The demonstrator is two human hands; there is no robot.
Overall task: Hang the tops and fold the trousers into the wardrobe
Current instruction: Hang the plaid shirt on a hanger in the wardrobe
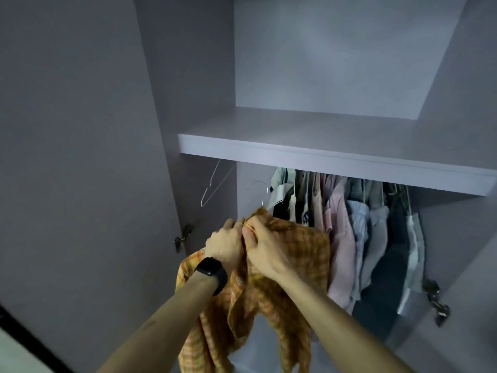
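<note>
- Orange checked shirt (295, 246) fills the middle of my head view; it is held up in front of the open wardrobe (322, 63), just below the shelf (322, 154); its lower part hangs loose between the two forearms.
- Left hand (224, 244), the one with the black watch (211, 274) on its wrist, has its fingers curled onto the cloth at the shirt's neck; right hand (265, 249) sits touching it, knuckle to knuckle, with thumb and fingers pinching the same neck edge; neither hand is spread.
- Wire hanger (265, 193) pokes its hook up out of the collar, so I judge the shirt is already threaded onto it; the hook is over nothing that I can see; the rail is hidden behind the shelf's front edge.
- Step in hand, as I read it: closing or straightening the neck so the shirt sits square on the hanger; lifting the hook to the rail is yet to be done.
- Done, as far as I can tell: a row of hung clothes (349, 224) packs the right of the hanging space, pale pinks, stripes and darker pieces pressed close together; which of them belong to this job I cannot say.
- Spare hanger (211, 187) hangs bare at the left, well apart from that row; the gap between the two looks to me like the natural slot for this shirt.
- Left to do: hang this top; any other tops lie outside my view; I see no trousers anywhere, folded or not, so I judge the folding half is not yet begun, or is out of frame.
</note>
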